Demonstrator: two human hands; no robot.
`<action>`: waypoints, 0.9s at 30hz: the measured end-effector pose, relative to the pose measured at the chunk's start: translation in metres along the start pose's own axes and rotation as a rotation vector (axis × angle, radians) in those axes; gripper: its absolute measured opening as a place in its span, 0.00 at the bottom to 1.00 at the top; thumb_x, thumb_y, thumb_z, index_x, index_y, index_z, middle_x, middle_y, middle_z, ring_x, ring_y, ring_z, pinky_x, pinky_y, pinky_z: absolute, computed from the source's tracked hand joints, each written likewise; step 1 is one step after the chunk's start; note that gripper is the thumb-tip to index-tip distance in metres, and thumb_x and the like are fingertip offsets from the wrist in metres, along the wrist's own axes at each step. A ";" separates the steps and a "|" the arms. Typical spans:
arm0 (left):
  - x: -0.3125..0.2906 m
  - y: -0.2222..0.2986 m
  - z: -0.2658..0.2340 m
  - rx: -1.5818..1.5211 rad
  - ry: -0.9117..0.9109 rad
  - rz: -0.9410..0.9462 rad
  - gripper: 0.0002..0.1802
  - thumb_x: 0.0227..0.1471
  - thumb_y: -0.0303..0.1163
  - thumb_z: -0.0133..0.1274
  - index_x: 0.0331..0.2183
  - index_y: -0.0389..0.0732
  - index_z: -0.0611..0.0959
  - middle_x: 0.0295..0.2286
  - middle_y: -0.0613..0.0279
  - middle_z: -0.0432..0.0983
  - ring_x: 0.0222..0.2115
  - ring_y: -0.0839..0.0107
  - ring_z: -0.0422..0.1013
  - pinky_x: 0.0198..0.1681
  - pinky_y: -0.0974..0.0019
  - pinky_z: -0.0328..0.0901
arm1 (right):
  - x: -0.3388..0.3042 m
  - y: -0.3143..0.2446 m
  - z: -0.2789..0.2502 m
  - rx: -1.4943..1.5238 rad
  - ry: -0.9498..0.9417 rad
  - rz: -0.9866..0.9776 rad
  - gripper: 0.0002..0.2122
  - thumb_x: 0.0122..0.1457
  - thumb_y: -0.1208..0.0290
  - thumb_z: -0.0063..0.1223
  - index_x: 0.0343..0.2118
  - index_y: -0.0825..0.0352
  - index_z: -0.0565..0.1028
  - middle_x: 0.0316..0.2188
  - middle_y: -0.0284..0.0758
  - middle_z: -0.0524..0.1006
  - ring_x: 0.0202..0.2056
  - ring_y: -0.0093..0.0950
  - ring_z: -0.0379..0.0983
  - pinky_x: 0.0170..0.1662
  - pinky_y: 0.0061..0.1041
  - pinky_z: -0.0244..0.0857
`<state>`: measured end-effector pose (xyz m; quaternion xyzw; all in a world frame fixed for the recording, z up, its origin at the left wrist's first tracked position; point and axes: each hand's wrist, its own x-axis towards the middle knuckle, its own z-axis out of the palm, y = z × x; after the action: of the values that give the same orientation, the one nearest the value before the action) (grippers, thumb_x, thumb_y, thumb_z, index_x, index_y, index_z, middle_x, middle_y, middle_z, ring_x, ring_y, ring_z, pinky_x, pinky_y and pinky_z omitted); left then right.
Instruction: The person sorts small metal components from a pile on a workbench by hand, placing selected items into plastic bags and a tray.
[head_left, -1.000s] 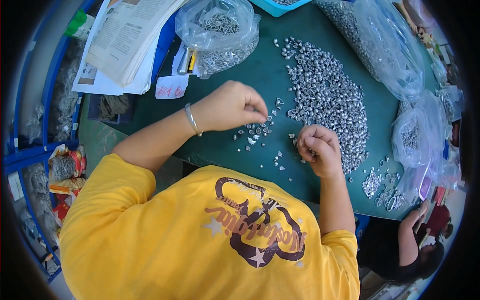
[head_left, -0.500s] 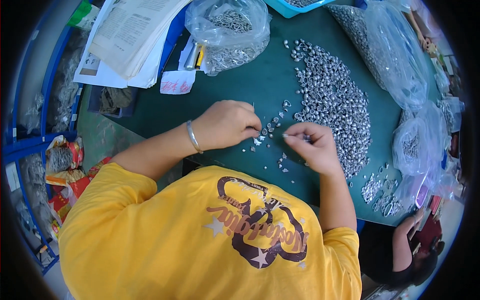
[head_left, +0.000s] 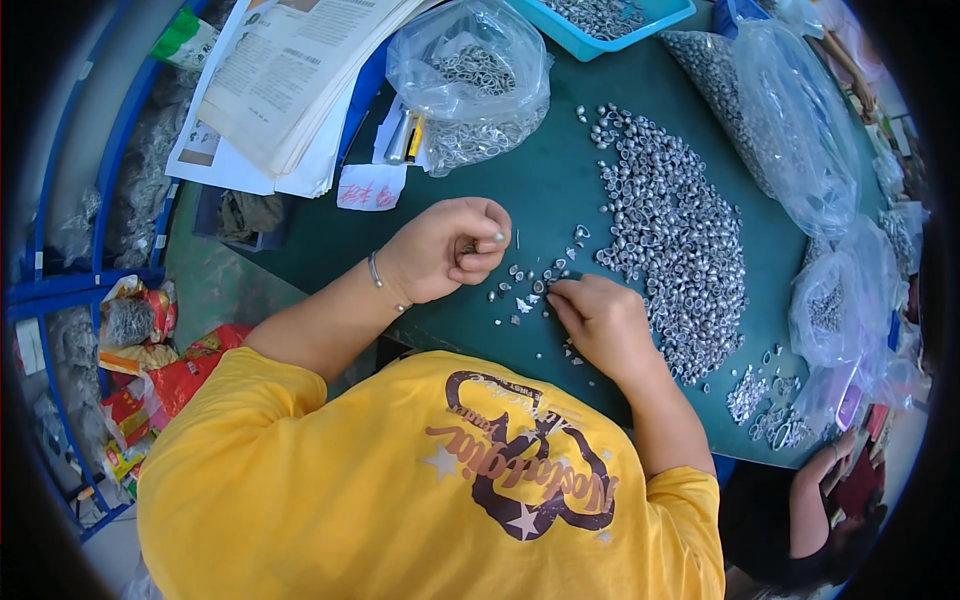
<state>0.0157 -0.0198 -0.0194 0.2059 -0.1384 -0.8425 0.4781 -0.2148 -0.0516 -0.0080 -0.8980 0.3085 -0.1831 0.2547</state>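
My left hand (head_left: 450,252) is raised a little over the green table, its fingers curled in. Something small and greyish shows among the curled fingers, too small to name. Lower and to the right, my right hand (head_left: 600,318) is palm down, thumb and fingertips pinched together at the tabletop. What those fingertips hold, if anything, is hidden. Between the hands lie several loose small metal pieces (head_left: 558,264), some cup-shaped, and bright silvery flakes (head_left: 523,305). Right beside my right hand spreads a large heap of small hollow metal pieces (head_left: 670,240).
A bag of metal links (head_left: 470,110), stacked papers (head_left: 290,90) and a yellow-and-black lighter-like object (head_left: 414,140) lie at the back left. A blue tray (head_left: 598,46) stands behind. Clear bags (head_left: 800,150) line the right side, near small metal parts (head_left: 780,415). Another person (head_left: 805,510) sits lower right.
My left hand has lifted off the small pieces and turned, fingers curled inward. My right hand has turned palm down and come down onto the table near the loose pieces. The view has shifted slightly.
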 end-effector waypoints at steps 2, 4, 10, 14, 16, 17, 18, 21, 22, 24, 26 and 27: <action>-0.004 0.000 0.006 0.017 0.072 0.030 0.08 0.46 0.27 0.40 0.27 0.36 0.74 0.22 0.61 0.68 0.19 0.78 0.65 0.15 0.80 0.56 | -0.003 0.008 -0.004 0.546 -0.034 0.227 0.03 0.46 0.75 0.53 0.24 0.68 0.74 0.17 0.32 0.72 0.18 0.24 0.67 0.21 0.22 0.61; -0.006 0.003 0.010 0.038 0.117 0.056 0.07 0.46 0.27 0.43 0.27 0.36 0.75 0.21 0.62 0.69 0.20 0.78 0.66 0.15 0.80 0.56 | -0.007 0.021 -0.022 1.171 -0.189 0.660 0.04 0.47 0.76 0.51 0.24 0.70 0.74 0.17 0.25 0.71 0.20 0.14 0.65 0.22 0.15 0.59; 0.000 -0.010 0.019 1.524 0.313 0.196 0.05 0.41 0.27 0.56 0.25 0.38 0.81 0.17 0.66 0.69 0.19 0.76 0.66 0.24 0.73 0.61 | 0.008 0.006 -0.012 0.269 -0.026 0.098 0.03 0.46 0.74 0.54 0.25 0.67 0.76 0.18 0.37 0.72 0.20 0.31 0.70 0.25 0.25 0.64; 0.001 -0.019 0.018 1.831 0.248 0.342 0.04 0.40 0.27 0.56 0.24 0.38 0.80 0.19 0.60 0.69 0.21 0.65 0.68 0.25 0.68 0.63 | 0.005 0.006 0.003 0.010 -0.007 0.040 0.04 0.45 0.72 0.55 0.25 0.65 0.75 0.19 0.37 0.72 0.22 0.36 0.71 0.26 0.29 0.65; 0.001 -0.019 0.016 1.833 0.260 0.355 0.04 0.41 0.27 0.55 0.24 0.38 0.80 0.20 0.59 0.70 0.22 0.64 0.69 0.26 0.67 0.63 | 0.006 0.012 0.004 0.121 0.074 -0.031 0.03 0.46 0.75 0.53 0.25 0.67 0.74 0.18 0.34 0.72 0.19 0.30 0.70 0.22 0.25 0.64; 0.001 -0.019 0.016 1.835 0.269 0.369 0.03 0.42 0.27 0.55 0.24 0.38 0.80 0.21 0.58 0.70 0.23 0.63 0.69 0.26 0.66 0.64 | 0.005 0.013 0.000 0.121 0.074 -0.030 0.03 0.46 0.75 0.53 0.25 0.67 0.74 0.18 0.34 0.72 0.19 0.30 0.70 0.22 0.25 0.64; 0.000 -0.018 0.015 1.834 0.276 0.369 0.03 0.42 0.27 0.55 0.24 0.38 0.80 0.21 0.58 0.70 0.23 0.63 0.69 0.26 0.66 0.64 | 0.006 0.014 -0.007 0.544 0.003 0.252 0.03 0.46 0.76 0.52 0.24 0.68 0.74 0.17 0.31 0.71 0.18 0.26 0.68 0.21 0.22 0.62; 0.000 -0.019 0.015 1.839 0.295 0.387 0.03 0.43 0.27 0.54 0.24 0.38 0.79 0.21 0.58 0.71 0.23 0.63 0.69 0.27 0.67 0.64 | 0.006 0.029 -0.028 1.366 -0.142 0.599 0.03 0.47 0.78 0.50 0.24 0.72 0.73 0.16 0.27 0.70 0.20 0.18 0.66 0.24 0.15 0.60; 0.001 -0.019 0.014 1.854 0.297 0.393 0.03 0.43 0.27 0.54 0.24 0.38 0.79 0.22 0.58 0.71 0.23 0.63 0.69 0.27 0.66 0.64 | 0.007 0.024 -0.025 1.029 -0.076 0.513 0.04 0.47 0.77 0.51 0.25 0.71 0.74 0.17 0.28 0.72 0.20 0.18 0.66 0.24 0.16 0.60; 0.002 -0.020 0.014 1.871 0.297 0.401 0.03 0.43 0.27 0.53 0.24 0.38 0.78 0.22 0.58 0.71 0.23 0.62 0.69 0.27 0.66 0.64 | 0.012 0.013 -0.011 0.530 0.033 0.265 0.04 0.47 0.75 0.54 0.26 0.68 0.77 0.19 0.33 0.74 0.20 0.23 0.70 0.23 0.20 0.63; 0.003 -0.021 0.015 1.899 0.285 0.413 0.03 0.43 0.27 0.53 0.24 0.38 0.78 0.22 0.57 0.71 0.24 0.62 0.69 0.28 0.66 0.64 | 0.015 0.010 -0.006 0.154 -0.010 0.045 0.04 0.46 0.75 0.54 0.26 0.67 0.77 0.21 0.38 0.74 0.21 0.32 0.71 0.25 0.24 0.65; 0.003 -0.021 0.013 1.900 0.282 0.416 0.03 0.43 0.27 0.53 0.24 0.38 0.78 0.22 0.57 0.71 0.24 0.62 0.69 0.28 0.66 0.64 | 0.015 0.007 -0.001 -0.006 -0.010 -0.020 0.04 0.46 0.76 0.54 0.25 0.67 0.76 0.21 0.39 0.74 0.22 0.34 0.71 0.25 0.25 0.65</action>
<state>-0.0078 -0.0119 -0.0172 0.5749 -0.7338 -0.2473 0.2643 -0.2078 -0.0663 -0.0089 -0.9026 0.2990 -0.1802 0.2518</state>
